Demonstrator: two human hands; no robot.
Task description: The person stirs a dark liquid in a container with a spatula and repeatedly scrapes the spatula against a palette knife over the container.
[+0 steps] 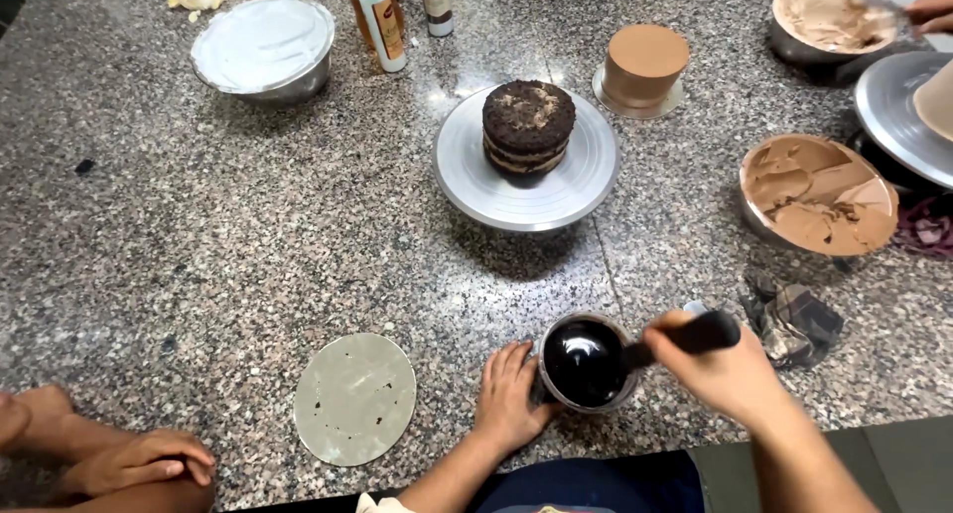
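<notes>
A small metal pot (588,363) of glossy dark chocolate sauce stands near the front edge of the granite counter. My left hand (511,394) rests flat against its left side, steadying it. My right hand (723,366) grips the black handle of a utensil (692,336) whose tip dips into the sauce. Beyond it, a small layered chocolate cake (528,124) sits on a round metal turntable (576,188).
A round cake board (354,398) lies at front left. Bowls of brown cream (816,193) and white cream (263,45), a frosted tan cake (645,64), bottles (381,19) and a crumpled cloth (792,320) surround the turntable. Another person's hands (129,461) rest at bottom left.
</notes>
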